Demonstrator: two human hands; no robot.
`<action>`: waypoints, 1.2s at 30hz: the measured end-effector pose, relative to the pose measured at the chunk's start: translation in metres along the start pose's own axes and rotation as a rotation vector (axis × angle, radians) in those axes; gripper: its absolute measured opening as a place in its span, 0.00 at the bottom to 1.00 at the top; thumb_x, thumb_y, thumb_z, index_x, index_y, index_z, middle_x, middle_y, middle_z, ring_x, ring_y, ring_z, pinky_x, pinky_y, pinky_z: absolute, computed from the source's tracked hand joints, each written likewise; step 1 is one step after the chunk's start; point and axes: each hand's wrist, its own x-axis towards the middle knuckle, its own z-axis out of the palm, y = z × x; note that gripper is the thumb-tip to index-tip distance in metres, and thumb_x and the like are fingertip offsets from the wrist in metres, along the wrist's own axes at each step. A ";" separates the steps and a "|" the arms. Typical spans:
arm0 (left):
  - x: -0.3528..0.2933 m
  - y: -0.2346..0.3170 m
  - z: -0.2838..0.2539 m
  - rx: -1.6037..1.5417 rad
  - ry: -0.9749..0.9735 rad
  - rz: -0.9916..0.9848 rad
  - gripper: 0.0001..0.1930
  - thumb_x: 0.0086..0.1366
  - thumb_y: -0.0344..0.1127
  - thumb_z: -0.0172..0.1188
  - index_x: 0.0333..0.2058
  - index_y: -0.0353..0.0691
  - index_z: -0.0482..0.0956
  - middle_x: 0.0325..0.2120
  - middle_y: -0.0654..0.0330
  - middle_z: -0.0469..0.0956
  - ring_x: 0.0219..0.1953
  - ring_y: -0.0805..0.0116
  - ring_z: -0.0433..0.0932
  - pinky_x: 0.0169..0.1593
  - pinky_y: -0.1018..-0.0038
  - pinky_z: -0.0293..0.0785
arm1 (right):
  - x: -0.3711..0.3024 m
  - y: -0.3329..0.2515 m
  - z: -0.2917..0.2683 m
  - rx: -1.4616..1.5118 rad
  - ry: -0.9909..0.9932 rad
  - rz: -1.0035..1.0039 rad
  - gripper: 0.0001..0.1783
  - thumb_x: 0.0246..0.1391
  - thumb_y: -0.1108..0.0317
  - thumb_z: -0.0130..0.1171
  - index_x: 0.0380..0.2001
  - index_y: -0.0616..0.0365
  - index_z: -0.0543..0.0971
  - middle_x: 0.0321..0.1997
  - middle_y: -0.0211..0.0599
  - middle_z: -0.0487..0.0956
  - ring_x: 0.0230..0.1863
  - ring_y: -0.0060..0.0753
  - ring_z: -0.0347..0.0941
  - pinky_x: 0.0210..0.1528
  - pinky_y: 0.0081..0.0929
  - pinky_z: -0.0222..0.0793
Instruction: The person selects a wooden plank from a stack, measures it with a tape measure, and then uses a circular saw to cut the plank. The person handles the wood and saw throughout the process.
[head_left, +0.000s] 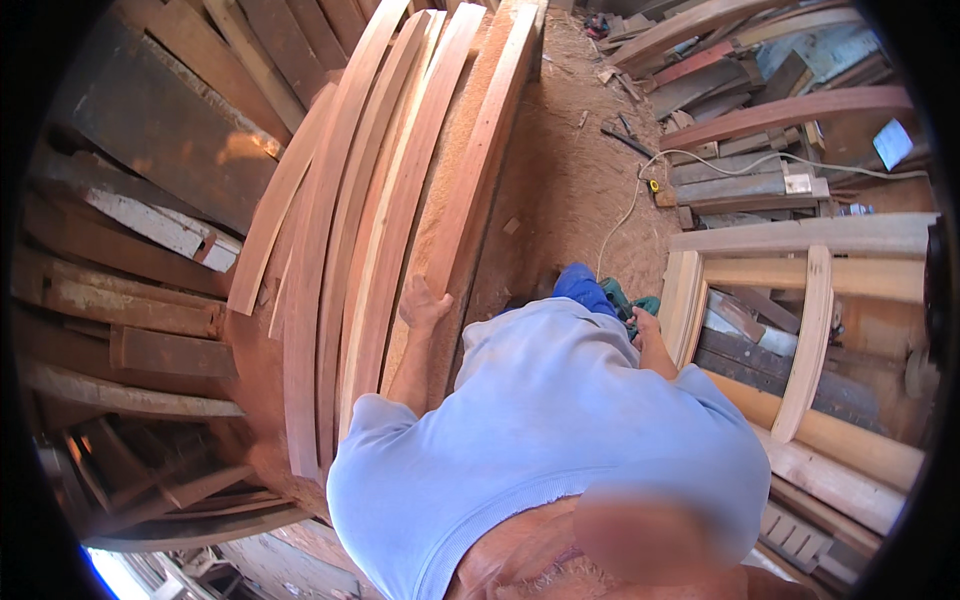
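Clock read from the middle of my head view. Left hand [424, 306], just off centre at 9 o'clock, lies on a reddish board [487, 130] running up toward 12; fingers are on the wood, but I cannot tell whether they grip it or merely rest. Right hand [646, 326], toward 3, is closed around a green power tool [616, 294], partly hidden by the light-blue shirt [560, 400]. Tool sits close to the blue trouser leg [583, 287]. I note a pale cable [780, 154] coming from near the tool, bending at 1 and trailing off toward 2. Long curved strips [330, 220] lie side by side from 11 down to 8. Jointed wooden frame [818, 320] at 3; sawdust-strewn floor [570, 130] at 1; stacked dark planks [170, 130] at 10.
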 end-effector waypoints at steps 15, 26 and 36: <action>0.175 0.134 0.039 -0.001 0.208 0.057 0.40 0.48 0.43 0.72 0.61 0.40 0.68 0.48 0.41 0.74 0.53 0.40 0.74 0.53 0.47 0.74 | 0.095 -0.120 0.087 -0.433 -0.049 0.158 0.19 0.54 0.55 0.71 0.36 0.63 0.85 0.26 0.38 0.83 0.22 0.33 0.74 0.24 0.39 0.65; 0.331 0.288 0.046 0.093 0.092 0.304 0.47 0.52 0.43 0.72 0.70 0.42 0.62 0.67 0.30 0.55 0.62 0.30 0.61 0.64 0.41 0.62 | 0.094 -0.305 0.156 -0.572 -0.159 0.021 0.27 0.52 0.62 0.75 0.46 0.75 0.82 0.38 0.48 0.85 0.37 0.42 0.81 0.40 0.43 0.77; 0.429 0.348 0.033 0.095 -0.102 0.241 0.47 0.54 0.45 0.71 0.72 0.47 0.60 0.71 0.27 0.46 0.68 0.29 0.56 0.70 0.38 0.53 | 0.138 -0.384 0.208 -0.622 -0.181 -0.086 0.20 0.53 0.64 0.73 0.41 0.71 0.81 0.32 0.43 0.83 0.33 0.38 0.80 0.36 0.41 0.75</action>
